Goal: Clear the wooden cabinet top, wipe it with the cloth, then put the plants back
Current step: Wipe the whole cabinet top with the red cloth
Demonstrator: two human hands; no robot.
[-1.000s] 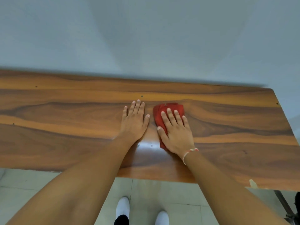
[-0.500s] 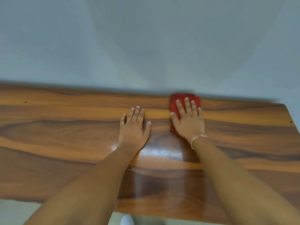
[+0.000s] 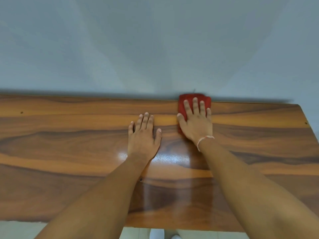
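Pressing your right hand (image 3: 196,123), fingers spread, on the folded red cloth (image 3: 191,100) at the glossy wooden cabinet top's (image 3: 69,144) back edge, your left hand (image 3: 143,135) flat beside, fingers together.

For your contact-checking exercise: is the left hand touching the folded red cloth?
Apart. The head view shows bare wood between the left hand and the folded red cloth.

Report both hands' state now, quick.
Left hand: open, flat on the cabinet top.
Right hand: open, pressing flat on the red cloth.
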